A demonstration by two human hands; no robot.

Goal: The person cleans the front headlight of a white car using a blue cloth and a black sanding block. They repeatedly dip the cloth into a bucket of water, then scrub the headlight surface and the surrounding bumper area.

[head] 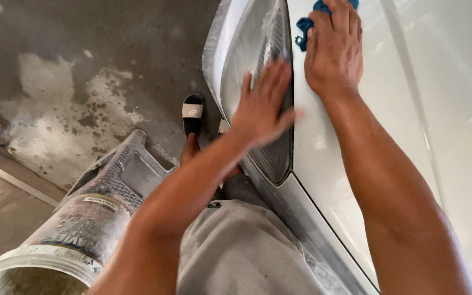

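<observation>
Head view looks down my arms: my left hand lies flat, fingers spread, on the car's headlight, and my right hand presses a blue cloth against the white panel just beyond it, fingers together over the cloth. I judge grit under the cloth could scratch the paint, and my leaning left palm could slip on the smooth lens. Below my left elbow stands a grimy bucket; its rim shows, but I cannot tell what it contains. My sandal rests on stained concrete floor.
</observation>
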